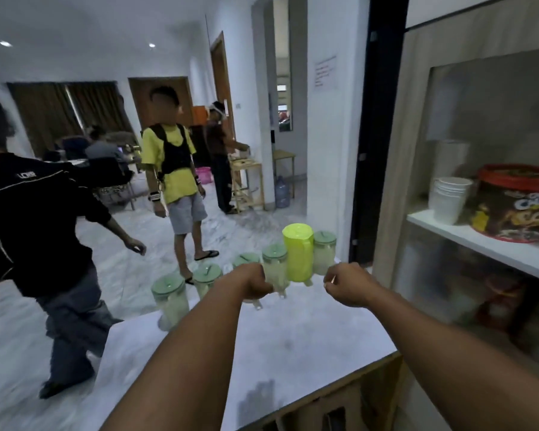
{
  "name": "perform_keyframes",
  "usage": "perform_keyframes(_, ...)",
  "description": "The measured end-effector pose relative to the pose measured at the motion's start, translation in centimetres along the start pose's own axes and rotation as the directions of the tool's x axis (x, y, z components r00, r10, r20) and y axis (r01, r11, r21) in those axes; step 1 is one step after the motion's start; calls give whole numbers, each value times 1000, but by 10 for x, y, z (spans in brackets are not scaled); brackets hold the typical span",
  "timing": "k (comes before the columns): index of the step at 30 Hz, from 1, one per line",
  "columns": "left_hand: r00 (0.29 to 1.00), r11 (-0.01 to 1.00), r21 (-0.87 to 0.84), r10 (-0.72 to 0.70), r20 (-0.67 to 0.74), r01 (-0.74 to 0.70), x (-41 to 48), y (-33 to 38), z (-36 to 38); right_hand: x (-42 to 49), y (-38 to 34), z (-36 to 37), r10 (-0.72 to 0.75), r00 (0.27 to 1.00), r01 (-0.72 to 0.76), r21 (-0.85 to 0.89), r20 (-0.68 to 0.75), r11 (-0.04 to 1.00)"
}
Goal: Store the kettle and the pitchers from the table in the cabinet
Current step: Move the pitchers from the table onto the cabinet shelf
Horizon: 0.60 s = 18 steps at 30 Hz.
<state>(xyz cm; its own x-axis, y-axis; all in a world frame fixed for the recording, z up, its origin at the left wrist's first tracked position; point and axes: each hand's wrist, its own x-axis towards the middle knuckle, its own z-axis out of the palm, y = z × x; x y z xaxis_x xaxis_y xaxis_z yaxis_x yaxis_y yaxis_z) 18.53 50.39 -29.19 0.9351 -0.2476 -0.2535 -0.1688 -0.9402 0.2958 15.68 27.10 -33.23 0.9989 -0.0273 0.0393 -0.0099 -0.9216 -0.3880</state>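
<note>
Pitchers are lined along the far edge of the white table, both hands reached out to them.

The left hand is closed around the handle of a clear, green-lidded pitcher; the right hand is curled loosely just beside the lime-green pitcher, and whether anything is gripped cannot be told. To the right, the cabinet shelf is occupied by stacked white cups and a red tin. Beyond the table, people are seen standing.
</note>
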Motion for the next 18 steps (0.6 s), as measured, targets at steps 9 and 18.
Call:
perform_keyframes(9,999,990,-143,11,-33,-16,105,-39,7,90,18,33,131,989,-130,-18,74,991)
perform_keyframes(18,999,900,-435,-24,-35,6,250,6,45,215,89,51,280,958,-286,103,67,953)
